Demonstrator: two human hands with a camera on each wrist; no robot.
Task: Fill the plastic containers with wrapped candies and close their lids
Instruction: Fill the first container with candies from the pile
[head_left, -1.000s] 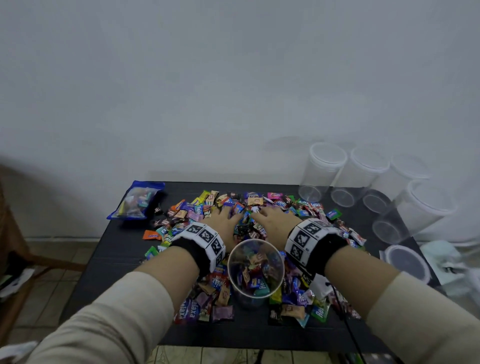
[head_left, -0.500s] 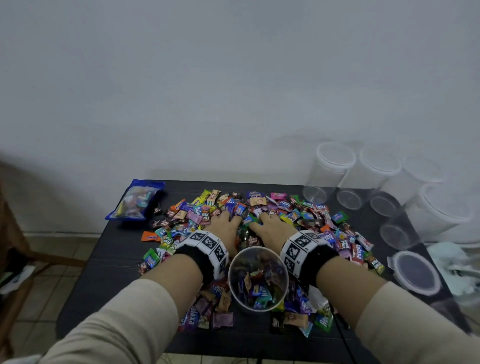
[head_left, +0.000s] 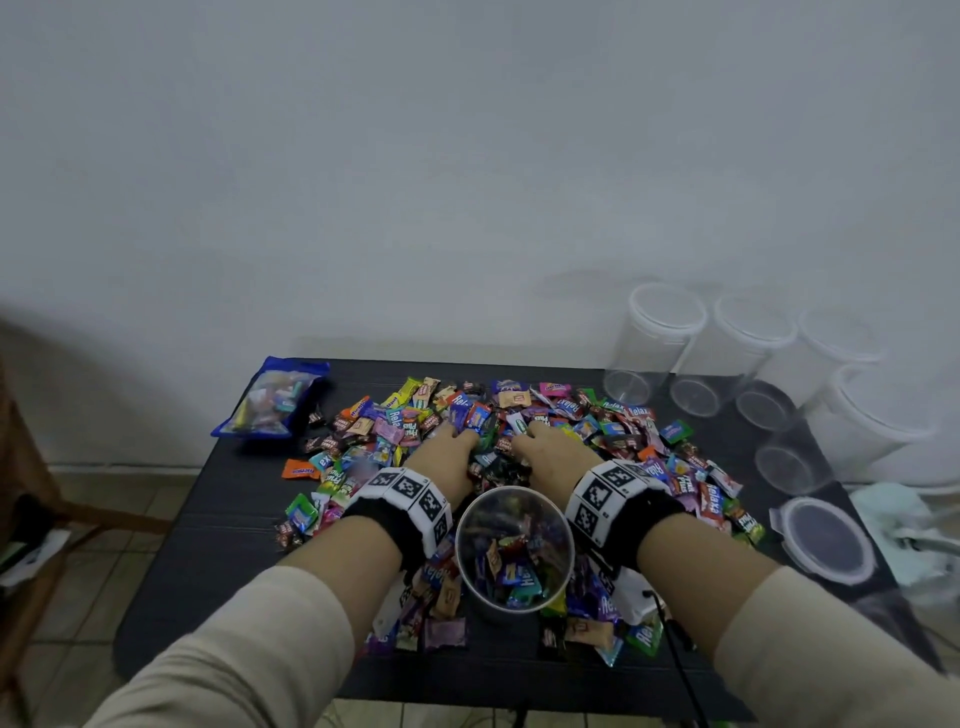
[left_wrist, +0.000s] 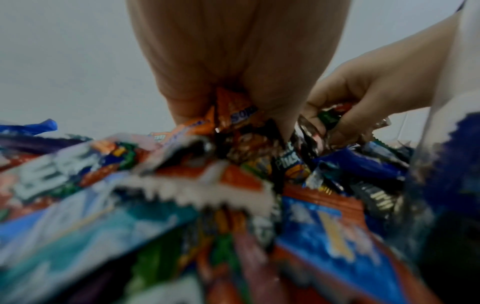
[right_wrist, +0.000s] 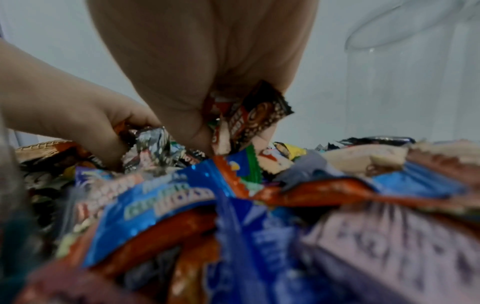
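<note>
Ringing the open container (head_left: 514, 545) at six o'clock, wrapped candies (head_left: 613, 431) cover the counter (head_left: 223, 545); left hand (head_left: 445, 457) and right hand (head_left: 553, 451) clench fistfuls. Five lidded containers (head_left: 660, 343) at two o'clock, one lid (head_left: 823, 540), one blue bag (head_left: 272, 397).

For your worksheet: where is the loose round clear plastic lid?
Head view: the round clear plastic lid lies flat at the black table's right edge, right of the candy pile.
</note>
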